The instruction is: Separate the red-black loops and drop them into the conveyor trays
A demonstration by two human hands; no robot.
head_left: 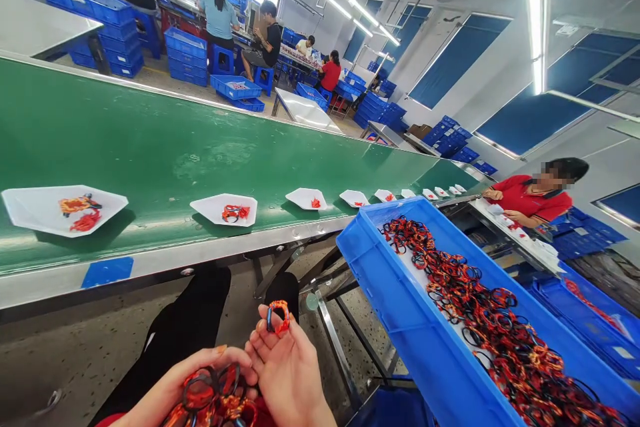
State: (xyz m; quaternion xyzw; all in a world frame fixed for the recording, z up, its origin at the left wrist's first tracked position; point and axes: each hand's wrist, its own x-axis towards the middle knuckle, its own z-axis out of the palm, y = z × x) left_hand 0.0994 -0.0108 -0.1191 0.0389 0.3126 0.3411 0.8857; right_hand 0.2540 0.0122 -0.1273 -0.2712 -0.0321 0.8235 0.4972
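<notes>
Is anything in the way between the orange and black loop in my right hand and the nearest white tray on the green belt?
Only the steel side rail of the green belt lies between the loop in your right hand and the white tray; no other object shows there.

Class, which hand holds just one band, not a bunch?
The right hand: one black-and-red band at its fingertips, while the left hand clutches a tangled bunch.

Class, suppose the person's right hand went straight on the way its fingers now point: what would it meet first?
The right hand would probably meet the person's own black-clad knee first, though depth is hard to judge here; beyond it runs the metal edge of the green conveyor.
</notes>
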